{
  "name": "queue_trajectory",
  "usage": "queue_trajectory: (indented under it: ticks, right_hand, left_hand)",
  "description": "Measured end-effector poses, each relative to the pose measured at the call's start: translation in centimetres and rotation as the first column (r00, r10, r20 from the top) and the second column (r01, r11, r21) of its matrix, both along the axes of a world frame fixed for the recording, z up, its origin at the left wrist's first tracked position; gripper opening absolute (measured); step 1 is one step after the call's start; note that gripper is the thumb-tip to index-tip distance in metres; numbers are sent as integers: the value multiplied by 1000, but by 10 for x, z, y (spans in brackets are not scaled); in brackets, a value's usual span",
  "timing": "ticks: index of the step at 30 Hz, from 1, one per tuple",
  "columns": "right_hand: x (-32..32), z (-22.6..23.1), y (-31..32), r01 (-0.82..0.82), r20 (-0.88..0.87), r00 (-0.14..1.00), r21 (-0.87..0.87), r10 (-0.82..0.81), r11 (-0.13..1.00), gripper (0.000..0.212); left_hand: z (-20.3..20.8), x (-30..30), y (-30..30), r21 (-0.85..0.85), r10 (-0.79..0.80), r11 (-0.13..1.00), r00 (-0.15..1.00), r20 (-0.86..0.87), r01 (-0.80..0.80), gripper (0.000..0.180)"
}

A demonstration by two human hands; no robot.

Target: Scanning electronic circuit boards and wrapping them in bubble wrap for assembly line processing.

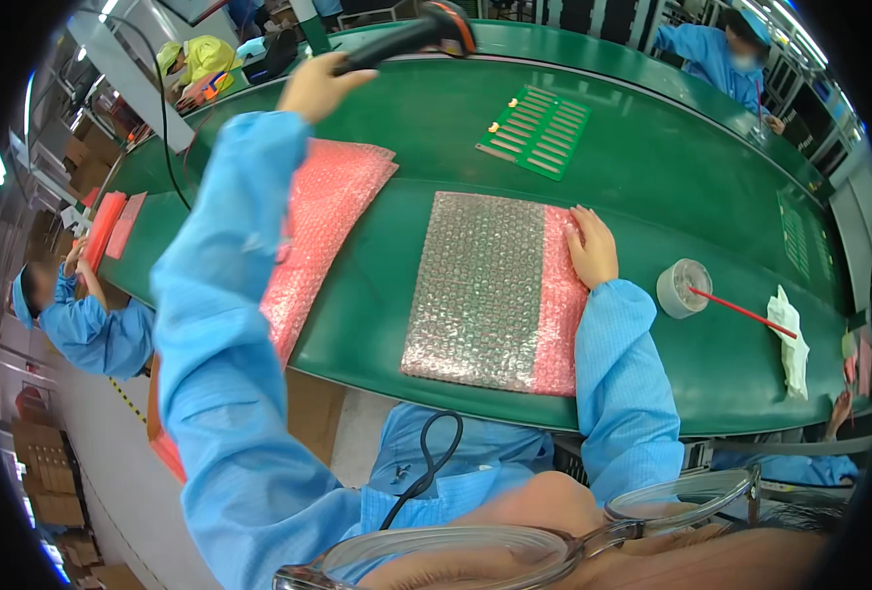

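Note:
A black handheld barcode scanner with an orange-edged head is gripped in my left hand. That arm reaches up and away, so the scanner hangs over the far part of the green worktable. My right hand rests on the right edge of a flat bubble-wrapped package, its fingers lying out over a pink strip. Most of the package looks grey-silver under clear bubbles. Left of it, partly behind my left sleeve, lies a pile of pink bubble-wrap bags.
Beyond the package sits a green slotted panel. A clear round tub with a red stick in it stands at right, near a crumpled white cloth. People work at left, far left and far right. A black cable dangles at left.

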State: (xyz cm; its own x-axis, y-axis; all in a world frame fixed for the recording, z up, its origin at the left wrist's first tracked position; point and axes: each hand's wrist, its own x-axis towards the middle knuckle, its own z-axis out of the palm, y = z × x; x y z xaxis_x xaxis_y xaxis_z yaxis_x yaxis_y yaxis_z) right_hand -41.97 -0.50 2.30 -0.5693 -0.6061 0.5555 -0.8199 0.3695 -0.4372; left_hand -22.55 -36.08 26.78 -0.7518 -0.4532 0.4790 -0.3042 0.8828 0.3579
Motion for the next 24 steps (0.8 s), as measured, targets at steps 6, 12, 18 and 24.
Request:
queue_trajectory:
  ticks: [6, 12, 18, 24]
  right_hand:
    - [3, -3, 3, 21, -16, 1000, -5, -21, 1000, 33]
    - [11, 8, 1, 47, 23, 999, -10, -47, 999, 32]
    - [6, 12, -7, 27, -2, 1000, -5, -27, 1000, 31]
    - [-8, -8, 0, -24, -5, 1000, -36, 24, 999, 32]
  left_hand:
    - [-96, -158, 39, 165, -50, 984, 994, -94, 66, 45]
    - [-142, -214, 33, 268, -39, 962, 998, -50, 51, 42]
    - [-137, -197, 16, 231, 21, 973, 999, -42, -10, 41]
    - [-54, -76, 16, -194, 83, 979, 992, 96, -63, 39]
